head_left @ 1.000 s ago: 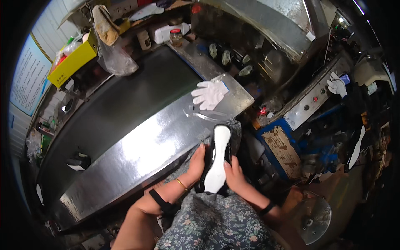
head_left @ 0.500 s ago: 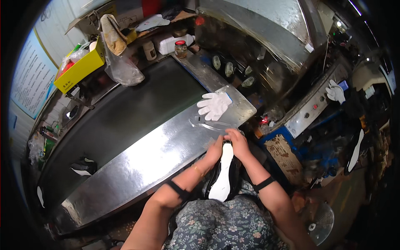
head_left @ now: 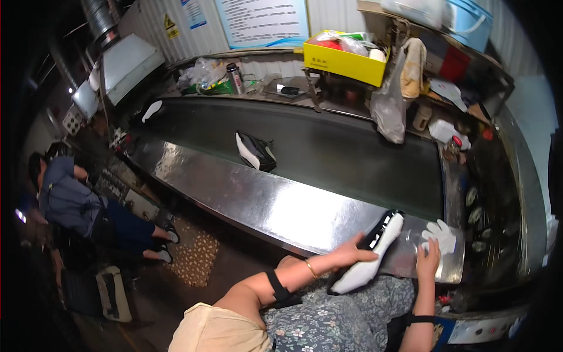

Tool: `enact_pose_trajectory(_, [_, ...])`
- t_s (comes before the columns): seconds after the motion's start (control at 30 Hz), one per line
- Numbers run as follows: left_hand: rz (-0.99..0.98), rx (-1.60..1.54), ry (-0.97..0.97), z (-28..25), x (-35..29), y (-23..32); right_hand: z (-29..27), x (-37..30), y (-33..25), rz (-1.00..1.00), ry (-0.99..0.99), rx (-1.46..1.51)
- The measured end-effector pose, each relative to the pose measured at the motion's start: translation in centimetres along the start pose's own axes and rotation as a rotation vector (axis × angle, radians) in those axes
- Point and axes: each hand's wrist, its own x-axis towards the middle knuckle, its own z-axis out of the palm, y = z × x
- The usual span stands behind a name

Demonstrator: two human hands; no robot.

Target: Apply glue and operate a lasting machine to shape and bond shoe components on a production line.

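Observation:
My left hand [head_left: 354,252] is closed around a black shoe [head_left: 375,230], thumb across its long white bottom [head_left: 360,274]. The shoe is tilted, one end pointing up and away over the metal ledge [head_left: 246,196], the other near my floral apron. At the ledge's right end, my right hand [head_left: 428,260] is raised with fingers stretched, right beside a white knitted glove [head_left: 441,237]. It appears to hold nothing. Something clear and plastic [head_left: 410,242] lies faintly visible on the metal between shoe and glove.
Beyond the ledge runs a dark conveyor belt [head_left: 328,149], carrying a black-and-white shoe [head_left: 255,151] and another shoe piece [head_left: 152,110] farther left. A yellow box [head_left: 345,64] stands on the back shelf, with a plastic bag [head_left: 389,114] hanging beside it. A co-worker [head_left: 73,196] is at left.
My view has swung left. Both hands were together at the shoe's far end; now the left alone holds it, over the ledge, and the right has moved away beside the glove.

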Motion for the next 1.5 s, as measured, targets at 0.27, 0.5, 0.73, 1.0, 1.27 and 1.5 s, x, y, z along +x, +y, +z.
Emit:
enact_pose_trajectory(0.27, [0.306,0.925,0.258,-4.7,-2.9,-1.9,2.8,-3.1,3.7,-0.064,-0.093,-0.251])
enact_pose_trajectory(0.5, [0.572,1.272,0.112,1.3,-4.0,-5.4,3.1,-2.6,3.6,0.002,-0.092,-0.25])
enact_pose_trajectory(0.73, [0.662,1.222,0.299,1.1,-1.7,-6.7,3.2,-3.4,4.8,-0.065,0.077,-0.276])
enact_pose_trajectory(1.0, [0.635,0.662,0.165,-7.5,-2.8,-6.2,2.4,-4.3,4.6,-0.029,-0.03,-0.21])
enact_pose_trajectory(1.27, [0.493,1.03,0.634,-14.9,-2.7,-12.0,2.7,-4.7,5.2,-0.078,-0.024,-0.231])
enact_pose_trajectory(1.5, [0.508,1.147,0.797,-13.4,-2.3,-12.8,3.2,-4.2,5.4,-0.056,-0.04,-0.255])
